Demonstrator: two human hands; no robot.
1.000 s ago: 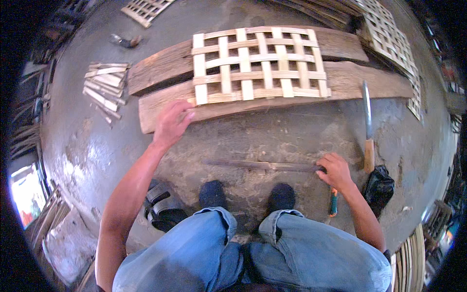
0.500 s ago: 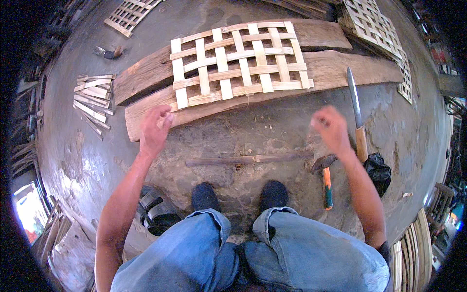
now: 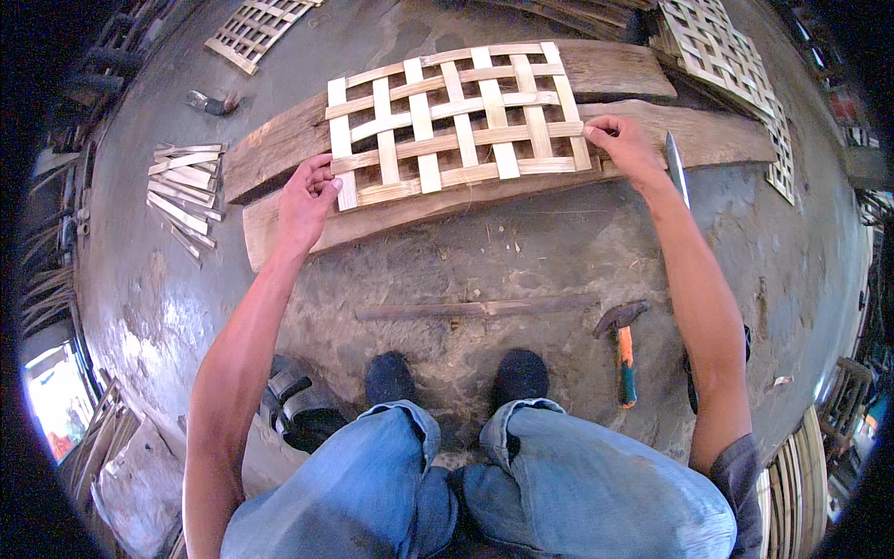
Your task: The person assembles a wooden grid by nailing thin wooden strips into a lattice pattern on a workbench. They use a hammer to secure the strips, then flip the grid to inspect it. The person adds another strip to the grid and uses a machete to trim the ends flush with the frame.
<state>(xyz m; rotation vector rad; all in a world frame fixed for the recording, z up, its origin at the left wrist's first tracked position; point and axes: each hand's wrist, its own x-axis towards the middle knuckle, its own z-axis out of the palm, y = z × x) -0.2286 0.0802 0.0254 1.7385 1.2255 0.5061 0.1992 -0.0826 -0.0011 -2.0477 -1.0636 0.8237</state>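
Note:
An open lattice panel [image 3: 492, 102] woven from pale flat strips, probably split bamboo, lies across two rough wooden planks [image 3: 689, 130]. My left hand [image 3: 307, 200] is at its near left corner, thumb and fingers closed on the edge. At the opposite side, my right hand [image 3: 626, 149] pinches the right edge between thumb and fingers. Close to my right wrist lies a long knife [image 3: 676, 168], its handle hidden under my forearm. A hammer [image 3: 626, 359] with an orange and green handle rests on the floor nearer to me.
A thin wooden stick [image 3: 480, 307] lies before my feet. Loose strips [image 3: 186, 191] are piled at left. More woven panels lie at the far left [image 3: 256, 33] and far right [image 3: 731, 70]. Black sandals [image 3: 303, 405] sit beside my left foot. Long slats [image 3: 796, 475] stand at lower right.
Both hands have moved forward from above the floor to the panel's sides and taken hold of its edges. My right forearm now covers the knife's handle and most of a black bag.

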